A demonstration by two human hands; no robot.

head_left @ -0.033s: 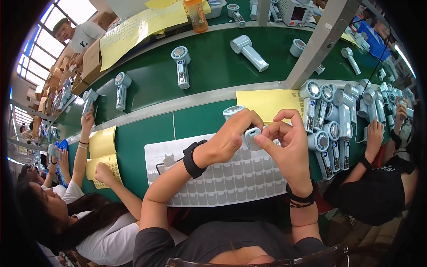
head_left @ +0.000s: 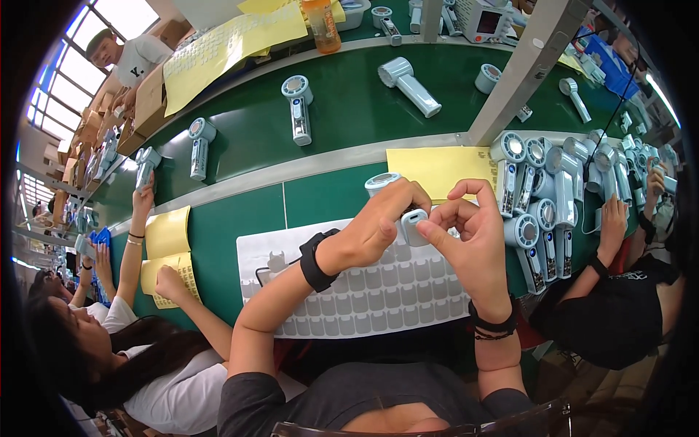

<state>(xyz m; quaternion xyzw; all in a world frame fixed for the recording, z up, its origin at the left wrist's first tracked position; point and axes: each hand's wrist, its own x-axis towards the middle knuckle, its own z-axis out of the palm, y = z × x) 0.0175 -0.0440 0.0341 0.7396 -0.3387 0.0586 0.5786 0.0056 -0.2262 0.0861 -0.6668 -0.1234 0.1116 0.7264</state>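
Observation:
A pale blue handheld fan (head_left: pixel 381 182) is wrapped in my left hand (head_left: pixel 386 218), its round head showing beyond the knuckles. The end of its handle (head_left: pixel 414 228) points back toward me. My right hand (head_left: pixel 466 233) pinches at that handle end, thumb pressed on its side; the other fingers are curled and raised. Whether a small piece sits under the right thumb cannot be made out. Below both hands lies a white sheet (head_left: pixel 255 317) with rows of grey die-cut stickers (head_left: pixel 378 320).
Several fans stand bunched on my right (head_left: pixel 524 233). A yellow sheet (head_left: pixel 437 169) lies beyond my hands. More fans (head_left: pixel 297 109) rest on the green belt (head_left: pixel 247 138), behind a metal rail. A metal post (head_left: pixel 528 73) rises at the right. Co-workers sit on both sides.
The fans on the green belt have shifted very slightly to the right. My hands and the fan in them look the same.

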